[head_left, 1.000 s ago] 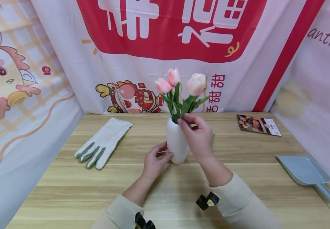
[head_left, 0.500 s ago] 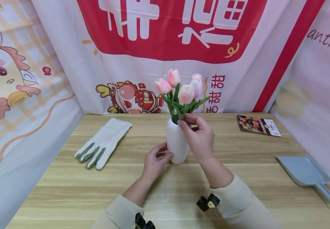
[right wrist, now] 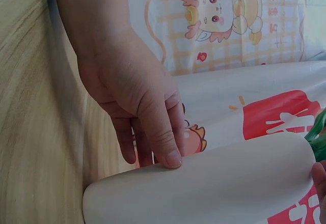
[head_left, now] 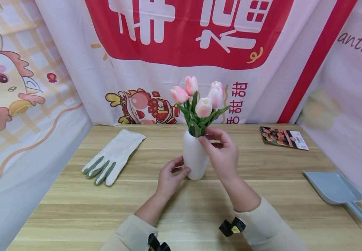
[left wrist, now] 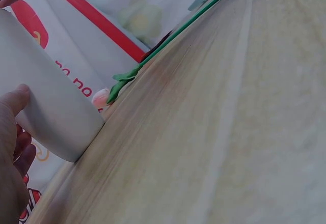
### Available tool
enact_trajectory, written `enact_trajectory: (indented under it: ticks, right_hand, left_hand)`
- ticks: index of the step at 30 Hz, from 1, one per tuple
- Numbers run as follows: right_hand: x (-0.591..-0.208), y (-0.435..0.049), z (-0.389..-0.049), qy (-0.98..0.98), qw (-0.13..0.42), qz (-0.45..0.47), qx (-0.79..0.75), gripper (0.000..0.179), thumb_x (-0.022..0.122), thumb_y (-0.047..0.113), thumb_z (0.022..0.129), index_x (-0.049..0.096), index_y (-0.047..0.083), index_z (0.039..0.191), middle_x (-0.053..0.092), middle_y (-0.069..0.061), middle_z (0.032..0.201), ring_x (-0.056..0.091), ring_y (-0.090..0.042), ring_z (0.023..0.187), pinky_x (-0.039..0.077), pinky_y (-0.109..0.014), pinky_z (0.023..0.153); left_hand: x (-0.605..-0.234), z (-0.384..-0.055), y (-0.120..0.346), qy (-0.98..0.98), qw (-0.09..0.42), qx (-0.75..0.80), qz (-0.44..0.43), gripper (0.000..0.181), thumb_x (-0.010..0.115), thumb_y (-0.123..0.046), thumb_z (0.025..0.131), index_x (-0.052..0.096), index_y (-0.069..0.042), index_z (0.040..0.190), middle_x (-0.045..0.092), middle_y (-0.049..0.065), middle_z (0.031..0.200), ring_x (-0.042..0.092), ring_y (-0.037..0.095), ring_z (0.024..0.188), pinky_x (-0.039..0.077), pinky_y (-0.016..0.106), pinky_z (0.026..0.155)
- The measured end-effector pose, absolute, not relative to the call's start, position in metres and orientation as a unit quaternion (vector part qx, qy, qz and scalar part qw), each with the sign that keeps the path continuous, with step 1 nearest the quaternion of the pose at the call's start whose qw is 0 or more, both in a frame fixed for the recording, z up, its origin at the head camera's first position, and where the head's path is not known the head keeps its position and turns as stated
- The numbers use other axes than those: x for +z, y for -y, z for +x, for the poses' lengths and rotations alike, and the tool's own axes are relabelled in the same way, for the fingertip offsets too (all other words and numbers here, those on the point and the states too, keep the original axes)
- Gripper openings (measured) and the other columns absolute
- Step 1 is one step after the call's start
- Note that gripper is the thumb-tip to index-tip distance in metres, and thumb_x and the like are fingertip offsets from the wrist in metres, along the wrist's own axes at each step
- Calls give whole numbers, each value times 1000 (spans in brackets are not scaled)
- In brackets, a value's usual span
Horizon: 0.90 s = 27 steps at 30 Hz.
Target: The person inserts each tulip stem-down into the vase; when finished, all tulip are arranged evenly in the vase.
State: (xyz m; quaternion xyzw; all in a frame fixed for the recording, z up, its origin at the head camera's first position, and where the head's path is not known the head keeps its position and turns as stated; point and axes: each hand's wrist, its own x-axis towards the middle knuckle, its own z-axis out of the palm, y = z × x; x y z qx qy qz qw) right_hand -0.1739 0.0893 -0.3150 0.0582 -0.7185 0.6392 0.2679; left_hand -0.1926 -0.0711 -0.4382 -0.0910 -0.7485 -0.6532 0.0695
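A white vase (head_left: 194, 155) stands upright with several pale pink tulips (head_left: 204, 107) and their green leaves rising from its mouth. My left hand (head_left: 169, 176) holds the lower left side of the vase, thumb in front. In the right wrist view that left hand (right wrist: 137, 94) has its thumb against the white wall. Beside the rim, my right hand (head_left: 223, 151) has its thumb and bent forefinger apart, close to the lowest leaves. Another tulip (left wrist: 125, 79) lies on the table beyond the vase in the left wrist view; in the head view it is hidden.
A white glove (head_left: 115, 155) with grey-green fingers lies to the left on the wooden table (head_left: 105, 216). At the back right is a flower-printed packet (head_left: 283, 137). A grey-blue dustpan (head_left: 338, 190) lies at the right. Printed curtains (head_left: 159, 76) surround the table.
The front tulip turned forward and to the left, then sank lower into the vase. My right hand let go of its stem and moved slightly right and down. My left hand stayed put.
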Motion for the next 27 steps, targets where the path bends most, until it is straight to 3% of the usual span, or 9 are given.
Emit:
enact_trajectory:
  ticks: [5, 11, 14, 19, 23, 27]
  right_hand:
    - [-320, -100, -170, 707, 263, 47, 655, 29, 75, 5, 84, 67, -3, 111, 70, -12, 105, 65, -3, 87, 55, -15, 72]
    - [-328, -120, -164, 727, 243, 30, 641, 29, 75, 7, 86, 67, 1, 113, 67, 15, 97, 64, -2, 88, 55, -14, 73]
    - [-334, -131, -162, 738, 236, 14, 632, 28, 75, 9, 86, 67, 3, 112, 67, 21, 93, 63, -3, 88, 54, -14, 72]
    - [-348, -148, -161, 759, 227, -25, 609, 28, 75, 18, 87, 68, 5, 111, 66, 22, 90, 61, -2, 85, 50, -14, 68]
    - [-360, -166, -159, 781, 202, -45, 590, 29, 73, 15, 89, 66, 4, 115, 64, 20, 92, 58, -1, 83, 50, -12, 68]
    - [-372, -183, -159, 807, 172, -67, 561, 33, 71, 21, 91, 65, 5, 119, 66, 4, 104, 57, 0, 83, 51, -11, 70]
  left_hand:
    - [-443, -195, 72, 748, 76, -653, -93, 48, 78, -15, 83, 63, -6, 128, 66, 15, 123, 63, 32, 110, 55, 45, 98]
    - [-443, -196, 71, 749, 83, -651, -95, 48, 79, -15, 83, 63, -6, 127, 67, 16, 121, 64, 33, 109, 56, 44, 97]
    - [-444, -196, 71, 748, 86, -651, -97, 47, 78, -14, 83, 63, -5, 127, 67, 16, 121, 64, 32, 108, 56, 44, 97]
    - [-446, -198, 71, 745, 88, -653, -101, 47, 79, -13, 82, 64, -4, 125, 67, 17, 120, 64, 33, 108, 56, 44, 96]
    - [-446, -197, 71, 744, 88, -655, -101, 47, 79, -12, 82, 64, -4, 125, 67, 16, 120, 65, 33, 107, 57, 43, 96]
    - [-446, -197, 71, 744, 94, -653, -107, 46, 79, -10, 82, 64, -2, 125, 67, 17, 119, 65, 33, 107, 57, 44, 95]
